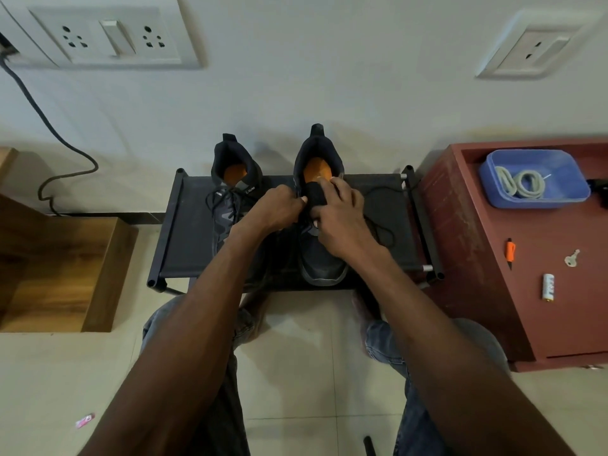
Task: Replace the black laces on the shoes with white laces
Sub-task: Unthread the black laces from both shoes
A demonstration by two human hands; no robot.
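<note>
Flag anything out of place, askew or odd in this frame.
Little stands out. A pink scrap lies loose on the floor tiles, lower left, like litter. On the red cabinet, a battery, key and orange pen lie scattered. The white laces sit coiled in the blue tray, unused.

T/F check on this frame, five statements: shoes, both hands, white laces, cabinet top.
1. Both hands work at the right shoe. True.
2. The white laces are threaded into the left shoe. False: they lie coiled in the blue tray; the left shoe has black laces.
3. The shoes stand on a black rack. True.
4. The blue tray sits on the floor. False: it sits on the red cabinet.
5. A battery lies on the red cabinet. True.
</note>
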